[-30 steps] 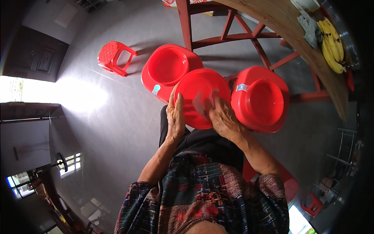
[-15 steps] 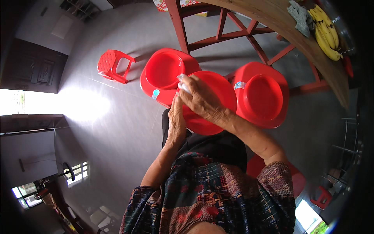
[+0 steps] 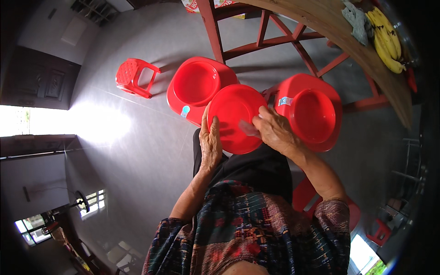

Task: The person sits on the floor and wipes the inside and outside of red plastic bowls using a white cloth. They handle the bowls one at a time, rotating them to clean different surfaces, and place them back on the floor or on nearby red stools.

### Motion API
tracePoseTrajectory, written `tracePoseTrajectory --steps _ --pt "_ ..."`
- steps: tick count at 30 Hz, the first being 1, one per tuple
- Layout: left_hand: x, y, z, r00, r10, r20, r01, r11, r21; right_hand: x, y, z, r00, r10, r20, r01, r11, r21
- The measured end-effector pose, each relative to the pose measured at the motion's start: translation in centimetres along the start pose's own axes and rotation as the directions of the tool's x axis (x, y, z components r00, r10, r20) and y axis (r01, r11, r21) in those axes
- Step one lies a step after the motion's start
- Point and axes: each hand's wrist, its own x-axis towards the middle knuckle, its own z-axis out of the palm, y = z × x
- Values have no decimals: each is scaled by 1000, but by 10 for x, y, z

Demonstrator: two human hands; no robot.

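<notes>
A round red plastic plate (image 3: 231, 117) is held above my lap. My left hand (image 3: 211, 144) grips its left rim, with the thumb over the inside and the fingers on the outer side. At the plate's right side, my right hand (image 3: 275, 130) is closed on a small pale cloth (image 3: 249, 129), blurred by motion; whether it is fabric or paper I cannot tell. Beyond the left hand, a red stool (image 3: 226, 75) bears another red plate (image 3: 196, 82). To the right, a second red stool (image 3: 293, 85) carries a similar red plate (image 3: 313, 115).
A small red stool (image 3: 136, 77) stands on the grey floor at the far left. A wooden table (image 3: 316, 20) with red legs spans the upper right, holding bananas (image 3: 386, 41) and a grey cloth (image 3: 356, 20). Behind my right elbow is more red furniture (image 3: 308, 196).
My right hand has moved with the cloth from the plate's far left rim to its right side. The plate has shifted slightly, and its inside shows more.
</notes>
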Motion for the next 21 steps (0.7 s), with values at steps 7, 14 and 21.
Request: tracePoseTrajectory --steps 7,14,21 --pt "-3 -8 10 988 -154 11 155 986 -67 65 -22 27 828 455 -327 -178 767 617" --pt "3 -21 6 996 -83 12 83 960 -268 77 -80 21 925 380 -22 -153 424 893" --pt "13 -17 -9 993 -50 -110 -15 854 -520 40 -53 19 934 -337 114 224 806 548"
